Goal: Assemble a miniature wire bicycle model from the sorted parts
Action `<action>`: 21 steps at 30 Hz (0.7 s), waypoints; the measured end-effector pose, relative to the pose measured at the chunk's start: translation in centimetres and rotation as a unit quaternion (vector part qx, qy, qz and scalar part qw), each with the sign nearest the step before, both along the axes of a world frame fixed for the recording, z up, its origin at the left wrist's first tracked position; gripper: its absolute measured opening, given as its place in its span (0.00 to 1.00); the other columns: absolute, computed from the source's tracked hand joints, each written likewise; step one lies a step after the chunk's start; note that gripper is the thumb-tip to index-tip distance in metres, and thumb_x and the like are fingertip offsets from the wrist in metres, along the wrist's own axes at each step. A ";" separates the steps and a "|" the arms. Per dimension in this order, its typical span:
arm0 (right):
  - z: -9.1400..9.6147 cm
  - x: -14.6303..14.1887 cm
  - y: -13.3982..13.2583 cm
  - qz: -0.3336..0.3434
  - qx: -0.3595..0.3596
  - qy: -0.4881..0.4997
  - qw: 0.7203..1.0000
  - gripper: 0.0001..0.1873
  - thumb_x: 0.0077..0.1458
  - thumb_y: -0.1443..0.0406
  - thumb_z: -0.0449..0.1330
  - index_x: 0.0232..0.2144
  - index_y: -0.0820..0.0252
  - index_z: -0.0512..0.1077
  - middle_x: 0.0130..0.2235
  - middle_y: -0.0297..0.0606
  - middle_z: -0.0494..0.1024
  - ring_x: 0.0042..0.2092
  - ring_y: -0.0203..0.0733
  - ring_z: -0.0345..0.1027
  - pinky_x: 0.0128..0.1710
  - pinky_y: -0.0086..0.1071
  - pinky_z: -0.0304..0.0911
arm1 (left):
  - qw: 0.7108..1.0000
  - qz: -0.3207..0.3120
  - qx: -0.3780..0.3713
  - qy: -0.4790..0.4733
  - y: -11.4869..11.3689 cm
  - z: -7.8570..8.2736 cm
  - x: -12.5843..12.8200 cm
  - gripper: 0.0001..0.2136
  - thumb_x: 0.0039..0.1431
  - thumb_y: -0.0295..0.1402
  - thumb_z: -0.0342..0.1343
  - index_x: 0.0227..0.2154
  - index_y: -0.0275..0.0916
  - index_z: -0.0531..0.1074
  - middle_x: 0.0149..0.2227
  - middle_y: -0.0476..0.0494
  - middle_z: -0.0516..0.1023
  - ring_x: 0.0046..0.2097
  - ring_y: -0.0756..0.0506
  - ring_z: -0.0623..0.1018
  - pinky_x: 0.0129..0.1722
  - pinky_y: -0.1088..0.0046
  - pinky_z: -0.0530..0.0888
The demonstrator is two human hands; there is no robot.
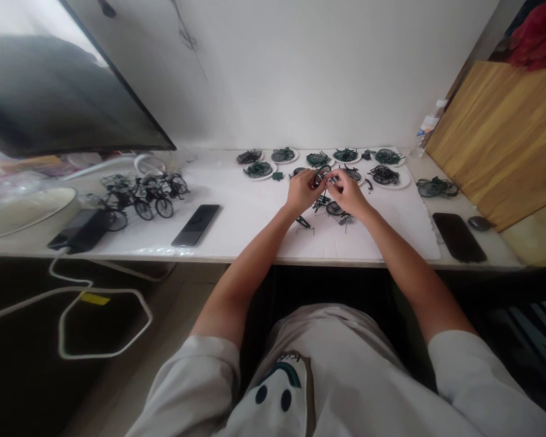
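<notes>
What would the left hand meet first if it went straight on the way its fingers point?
Probably the small dark part pinched between both hands; the left hand touches it, with the right hand just beyond.

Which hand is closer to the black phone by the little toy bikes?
Left. The left hand is right of the flat black phone; the right hand is farther right. Both pinch a small dark model part.

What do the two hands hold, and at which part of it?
The left hand and the right hand pinch one small dark model piece by its two ends; finer detail cannot be told.
</notes>
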State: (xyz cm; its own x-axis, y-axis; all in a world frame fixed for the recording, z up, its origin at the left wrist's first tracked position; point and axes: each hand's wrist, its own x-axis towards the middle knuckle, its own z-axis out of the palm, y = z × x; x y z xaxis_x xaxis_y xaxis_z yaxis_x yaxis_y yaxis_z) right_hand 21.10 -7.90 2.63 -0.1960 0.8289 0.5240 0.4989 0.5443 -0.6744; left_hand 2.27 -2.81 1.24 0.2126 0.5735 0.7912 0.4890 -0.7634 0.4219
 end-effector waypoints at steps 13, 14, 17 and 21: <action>0.2 0.0 -0.1 0.009 -0.022 -0.022 0.999 0.09 0.71 0.57 0.60 0.49 0.51 0.67 0.21 0.24 0.63 0.23 0.40 0.56 0.30 0.36 0.52 | 1.000 -0.002 -0.005 -0.003 0.0 0.2 0.1 0.19 0.69 0.45 0.61 0.26 0.43 0.63 0.27 0.46 0.69 0.30 0.46 0.69 0.31 0.67 0.65; 0.2 0.0 -0.1 0.008 -0.022 -0.023 0.999 0.09 0.71 0.57 0.59 0.49 0.51 0.67 0.21 0.24 0.63 0.23 0.40 0.56 0.30 0.36 0.52 | 1.000 -0.001 -0.006 -0.002 -0.1 0.2 0.1 0.20 0.69 0.46 0.61 0.26 0.43 0.63 0.26 0.46 0.69 0.30 0.46 0.69 0.31 0.67 0.65; 0.1 0.0 -0.1 0.010 -0.028 -0.027 0.999 0.09 0.71 0.58 0.59 0.49 0.50 0.66 0.21 0.23 0.64 0.23 0.40 0.57 0.30 0.36 0.52 | 1.000 0.000 -0.009 0.002 -0.2 0.4 0.0 0.21 0.69 0.46 0.61 0.26 0.43 0.62 0.26 0.46 0.69 0.30 0.47 0.69 0.31 0.67 0.65; 0.1 0.1 -0.1 0.012 -0.035 -0.034 0.999 0.09 0.70 0.59 0.60 0.50 0.50 0.66 0.22 0.23 0.64 0.23 0.40 0.57 0.31 0.36 0.52 | 1.000 0.003 -0.009 0.004 -0.4 0.6 0.0 0.20 0.69 0.45 0.62 0.26 0.43 0.64 0.26 0.46 0.70 0.30 0.46 0.69 0.31 0.67 0.65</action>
